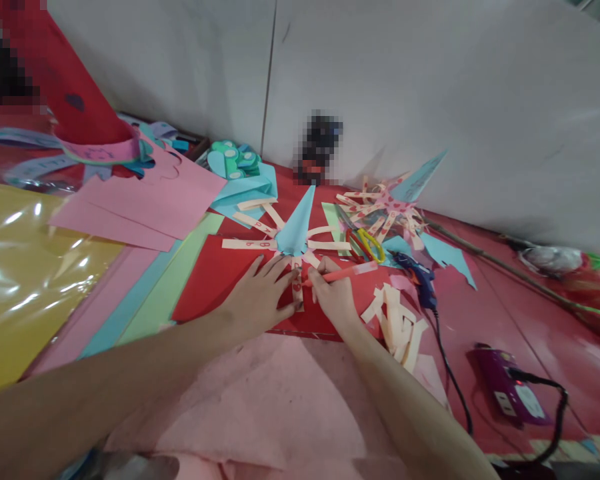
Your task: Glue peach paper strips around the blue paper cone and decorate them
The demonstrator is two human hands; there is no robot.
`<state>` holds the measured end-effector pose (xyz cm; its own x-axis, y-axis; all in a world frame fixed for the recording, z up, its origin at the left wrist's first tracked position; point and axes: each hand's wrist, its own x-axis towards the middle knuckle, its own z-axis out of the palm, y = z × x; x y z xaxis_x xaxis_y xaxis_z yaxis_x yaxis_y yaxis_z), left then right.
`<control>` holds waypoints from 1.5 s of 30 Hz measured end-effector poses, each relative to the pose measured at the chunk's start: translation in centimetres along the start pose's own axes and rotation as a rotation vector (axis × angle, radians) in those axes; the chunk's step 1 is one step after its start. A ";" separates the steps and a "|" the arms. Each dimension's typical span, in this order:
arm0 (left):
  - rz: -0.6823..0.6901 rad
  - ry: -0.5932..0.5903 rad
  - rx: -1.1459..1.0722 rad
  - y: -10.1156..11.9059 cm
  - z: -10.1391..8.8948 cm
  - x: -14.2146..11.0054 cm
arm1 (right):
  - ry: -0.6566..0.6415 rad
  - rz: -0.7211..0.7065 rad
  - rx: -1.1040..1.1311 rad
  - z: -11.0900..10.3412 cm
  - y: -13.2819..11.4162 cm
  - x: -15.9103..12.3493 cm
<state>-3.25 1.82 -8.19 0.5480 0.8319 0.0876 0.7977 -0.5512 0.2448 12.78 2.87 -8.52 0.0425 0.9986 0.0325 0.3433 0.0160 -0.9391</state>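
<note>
A light blue paper cone (297,227) stands upright on red paper (205,280), with cream paper strips (247,245) spreading out from its base. Some strips carry red letters and hearts. My left hand (263,293) lies flat, fingers spread, pressing the strip that points toward me. In my right hand (333,293) is a red marker pen (353,272), its tip at that same strip beside a red heart. Behind and to the right, a second blue cone (420,180) leans over strips marked with hearts.
Yellow-handled scissors (371,245) and a blue glue gun (420,277) lie right of the work. Loose cream strips (395,323) are piled nearer. A purple power strip (510,387) with a cable sits far right. Pink sheets (145,193) and a red tube (65,73) are at left.
</note>
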 end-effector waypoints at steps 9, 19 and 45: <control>0.016 -0.032 0.014 -0.1 0.0 0.0 | -0.008 -0.063 -0.081 0.3 -0.1 -0.2; 0.059 -0.065 -0.036 0.1 -1.1 -0.1 | 0.041 -0.077 -0.095 0.3 -0.2 -0.4; 0.016 -0.027 -0.024 0.0 -0.4 -0.1 | 0.051 0.017 0.149 -0.2 0.0 0.2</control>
<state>-3.39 1.80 -7.81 0.5673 0.8209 0.0654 0.7827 -0.5622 0.2670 12.95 3.11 -8.43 0.0960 0.9949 0.0295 0.1995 0.0098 -0.9798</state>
